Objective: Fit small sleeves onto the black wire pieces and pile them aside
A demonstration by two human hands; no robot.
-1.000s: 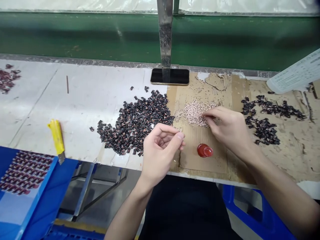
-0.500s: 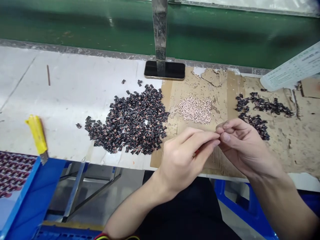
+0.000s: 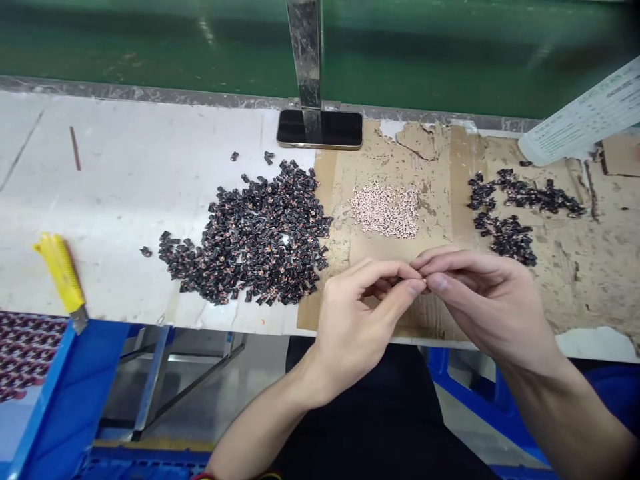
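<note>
My left hand (image 3: 363, 320) and my right hand (image 3: 493, 300) meet fingertip to fingertip over the cardboard near the table's front edge. Both are closed in a pinch; whatever small piece sits between the fingertips is mostly hidden and too small to name. Just beyond them lies a patch of tiny pinkish-copper pieces (image 3: 385, 210). To the left spreads a large heap of small black parts with copper-coloured ends (image 3: 260, 233). Right of the hands is a smaller group of similar black parts (image 3: 507, 237), some with pale bits on them.
A phone (image 3: 340, 128) lies at the back by a metal post (image 3: 306, 60). A yellow box cutter (image 3: 60, 273) rests at the left edge, blade out, above a blue tray (image 3: 95, 373). A translucent printed container (image 3: 580, 113) leans at the back right. A blue stool (image 3: 480, 400) stands below.
Both hands have shifted slightly left, their fingertips still together. My left fingers are more bent now. The whole view has moved a little as the head turned.
</note>
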